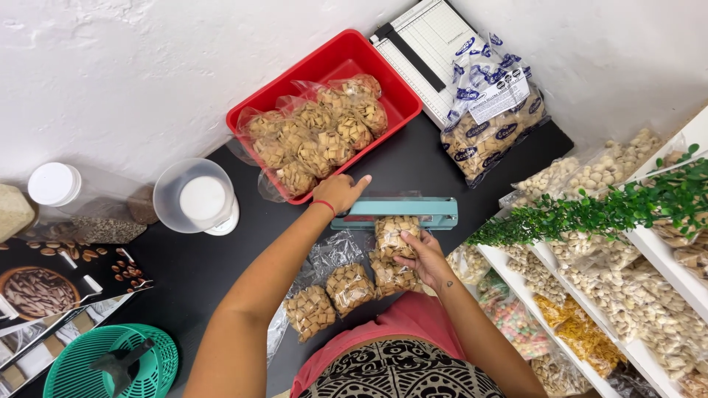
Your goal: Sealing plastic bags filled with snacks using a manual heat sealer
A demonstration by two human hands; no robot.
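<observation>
1. A black tabletop (221, 265) stands against a rough white wall, seen from above; white shelves (664, 276) of bagged snacks run down the right side.
2. The right hand (426, 254) has its fingers curled around a small clear bag of square cereal pieces (396, 232), gripping it so that the bag's open top lies in the teal heat sealer (402, 211). Held this way, the film seems to stay flat under the bar.
3. The left hand (341, 191) rests on the sealer's left end, fingers stretched flat and pressing down on nothing else; a red band circles the wrist. It appears to be pushing the arm shut.
4. Just below the sealer, three more filled bags (346, 289) lie on loose clear film, within easy reach of either hand.
5. Behind the left hand, a red tray (391, 81) holds a heap of similar bags, kept apart from those on the table.
6. Farther out: a paper cutter (420, 37) under a large printed cereal sack (490, 125), a clear lidded tub (195, 195), a jar with a white cap (55, 184), and a green basket (110, 365).
7. The sealing line itself is hidden under the bar, and the bag's mouth cannot be made out. The basket and shelves are cut off by the edges.
</observation>
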